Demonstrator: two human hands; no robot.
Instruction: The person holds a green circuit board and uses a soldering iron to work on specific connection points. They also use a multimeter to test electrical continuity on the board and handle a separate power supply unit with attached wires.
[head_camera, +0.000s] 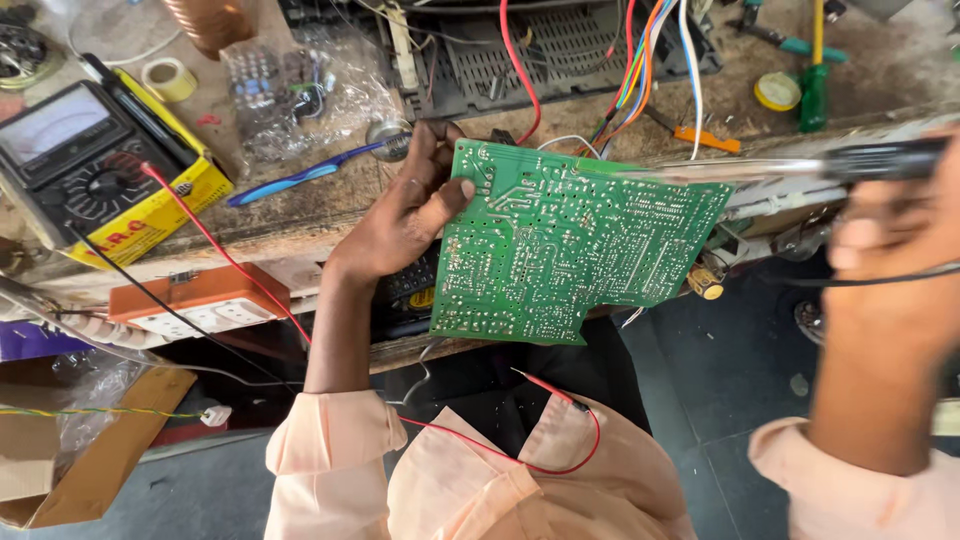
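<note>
A: What are the hands doing?

B: Left hand (415, 215) pinches the green circuit board (570, 250) by its edge, solder side up, just off the bench (290, 225). Right hand (890, 270) is blurry, wrapped round a dark soldering iron (800, 168).

A: Parts underneath?

B: Hidden, only a yellow capacitor (706, 283) peeks out.

An electronics repair workshop. Beyond the hands sits a worn wooden bench (300, 225). It carries an analog multimeter (75, 150), loose wires (640, 60), and screwdrivers (815, 70).
</note>
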